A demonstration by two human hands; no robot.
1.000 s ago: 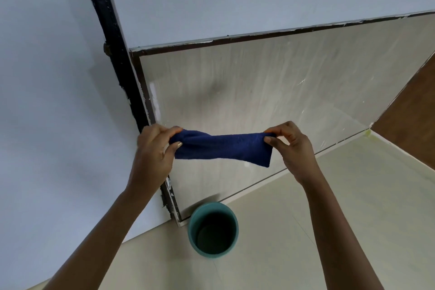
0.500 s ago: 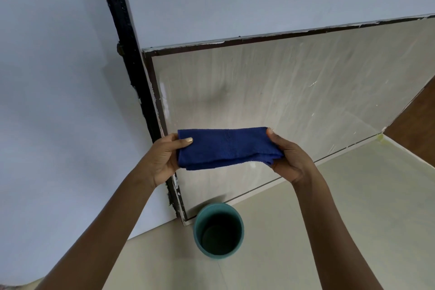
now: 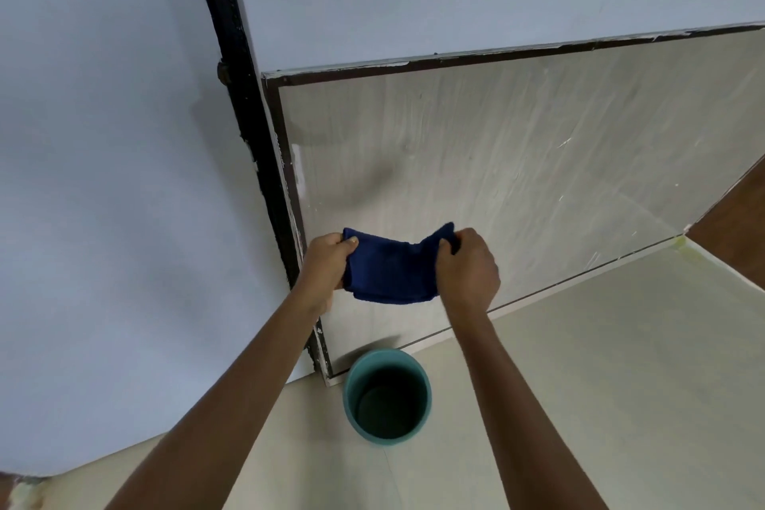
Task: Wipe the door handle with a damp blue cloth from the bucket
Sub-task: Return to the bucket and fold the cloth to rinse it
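A folded dark blue cloth (image 3: 391, 269) hangs between both my hands, above the bucket. My left hand (image 3: 327, 265) grips its left end and my right hand (image 3: 467, 269) grips its right end, and the cloth sags in the middle. A teal bucket (image 3: 352, 385) stands on the floor directly below, close to the wall corner; its inside looks dark. No door handle shows in this view.
A black vertical frame strip (image 3: 240, 95) runs down the pale blue wall (image 3: 103, 178) at the left. A beige panel (image 3: 517, 161) covers the lower wall ahead. Cream floor tiles (image 3: 621, 364) spread to the right, with a brown surface (image 3: 737, 228) at the far right.
My hands have come closer together, so the stretched cloth is now bunched and folded down between them. The view has shifted slightly, so the bucket sits further right in frame.
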